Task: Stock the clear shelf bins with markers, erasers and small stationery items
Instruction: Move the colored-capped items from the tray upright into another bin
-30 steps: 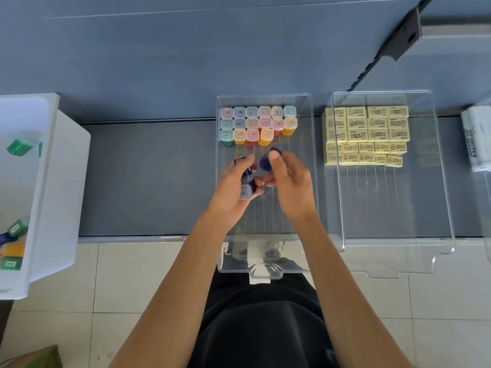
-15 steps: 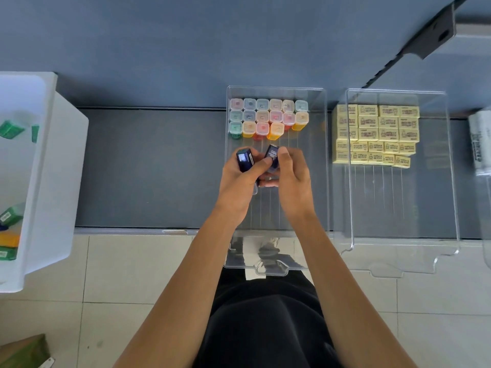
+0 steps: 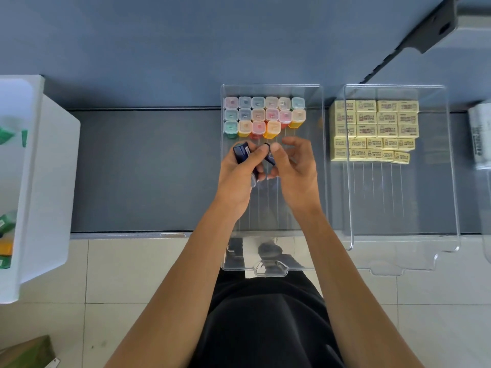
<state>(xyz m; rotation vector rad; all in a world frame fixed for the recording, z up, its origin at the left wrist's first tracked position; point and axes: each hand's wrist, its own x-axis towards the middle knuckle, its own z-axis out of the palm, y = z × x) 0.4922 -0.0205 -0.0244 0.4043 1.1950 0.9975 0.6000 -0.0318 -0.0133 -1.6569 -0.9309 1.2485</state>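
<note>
Marker bin (image 3: 268, 205) on grey shelf (image 3: 146, 168), possibly blue wall (image 3: 186, 43) behind

No text legible anywhere. Yellow erasers (image 3: 374, 131), right-centre of frame: dark printed logo + lines on each wrapper, too small to read. White pack (image 3: 479, 134) at right edge: dark print, blurred. Dark blue marker (image 3: 241, 152) in left hand (image 3: 236, 179), centre: pale label, unreadable. Second dark blue marker (image 3: 269, 156) pinched by right hand (image 3: 295, 171): nothing readable. Green items (image 3: 6, 221), left edge: white labels, illegible.
</note>
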